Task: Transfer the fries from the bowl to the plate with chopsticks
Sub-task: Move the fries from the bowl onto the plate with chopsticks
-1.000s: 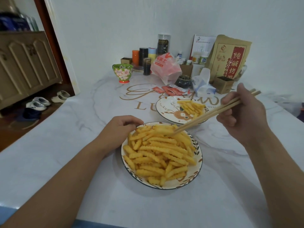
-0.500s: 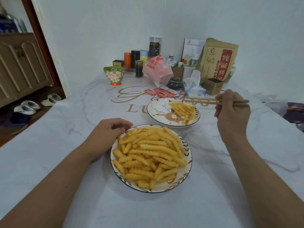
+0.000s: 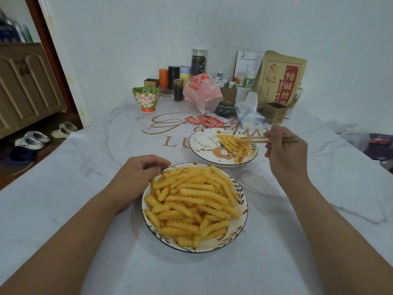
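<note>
A near bowl [image 3: 240, 235] with a leaf-pattern rim is heaped with crinkle-cut fries [image 3: 191, 203]. Behind it to the right stands a white plate [image 3: 202, 143] with a deer drawing and a small pile of fries [image 3: 234, 143]. My right hand [image 3: 285, 152] grips a pair of wooden chopsticks [image 3: 255, 139] level over the plate, their tips at the small pile. Whether a fry sits between the tips I cannot make out. My left hand [image 3: 138, 175] rests with curled fingers against the bowl's far left rim.
At the table's far end stand a flowered cup [image 3: 146, 99], jars, a pink plastic bag [image 3: 202, 90], a brown paper bag [image 3: 280, 79], a tissue pack [image 3: 251, 116] and red sauce packets [image 3: 212, 121]. The table's left edge drops to a floor with shoes [image 3: 32, 139].
My right hand carried the chopsticks from the bowl's far rim back and over the plate, then lowered the tips to the plate's fries. My left hand stayed at the bowl.
</note>
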A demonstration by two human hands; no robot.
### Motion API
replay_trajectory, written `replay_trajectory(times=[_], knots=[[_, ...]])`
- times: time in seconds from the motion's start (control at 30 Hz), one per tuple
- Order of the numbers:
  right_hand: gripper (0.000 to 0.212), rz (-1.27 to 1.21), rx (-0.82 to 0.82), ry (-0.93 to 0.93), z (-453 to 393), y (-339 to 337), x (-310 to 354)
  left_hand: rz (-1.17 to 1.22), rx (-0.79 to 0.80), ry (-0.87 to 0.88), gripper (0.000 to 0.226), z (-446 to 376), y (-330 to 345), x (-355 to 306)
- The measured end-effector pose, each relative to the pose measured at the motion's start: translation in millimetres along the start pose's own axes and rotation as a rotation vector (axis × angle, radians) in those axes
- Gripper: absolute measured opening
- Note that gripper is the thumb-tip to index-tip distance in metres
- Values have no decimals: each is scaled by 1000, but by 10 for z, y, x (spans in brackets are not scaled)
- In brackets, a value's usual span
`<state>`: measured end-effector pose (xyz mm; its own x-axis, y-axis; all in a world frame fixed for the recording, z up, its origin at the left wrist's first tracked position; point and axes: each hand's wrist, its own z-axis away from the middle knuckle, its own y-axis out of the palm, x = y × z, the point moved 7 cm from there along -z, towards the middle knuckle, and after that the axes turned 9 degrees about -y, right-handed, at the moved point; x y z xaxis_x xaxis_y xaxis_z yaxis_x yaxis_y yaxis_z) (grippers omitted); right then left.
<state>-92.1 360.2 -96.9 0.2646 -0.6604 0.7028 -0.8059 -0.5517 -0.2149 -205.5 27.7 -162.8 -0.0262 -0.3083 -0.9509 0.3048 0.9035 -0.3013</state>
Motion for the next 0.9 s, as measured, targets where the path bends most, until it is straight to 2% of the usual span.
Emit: replay_trajectory(times=[0.17,0.27,0.33,0.4,0.47,0.53,0.67,0.77,0.9], knots=[[38,-58,-58,14,4,-41,21,-18,-4,3,35,-23,-4,4],[43,-132,-114,40,18,-106,45,-16,-2,2,35,-17,-4,7],[51,-249,-186,114,16,-155,90,-20,-1,0,35,-15,-9,9],[60,-479,-244,252,3,-174,118,-18,2,0,35,-19,-8,7],[65,-730,-188,375,-10,-108,156,-8,5,2,35,-19,-2,7],[64,-859,-53,467,8,-2,181,1,8,5,35,-17,1,7],[64,-828,158,490,85,134,205,9,8,-3,35,-23,1,11],[61,-831,204,463,89,147,247,3,11,-3,35,-25,2,18],[57,-896,169,472,66,131,214,-10,8,1,35,-35,-11,27]])
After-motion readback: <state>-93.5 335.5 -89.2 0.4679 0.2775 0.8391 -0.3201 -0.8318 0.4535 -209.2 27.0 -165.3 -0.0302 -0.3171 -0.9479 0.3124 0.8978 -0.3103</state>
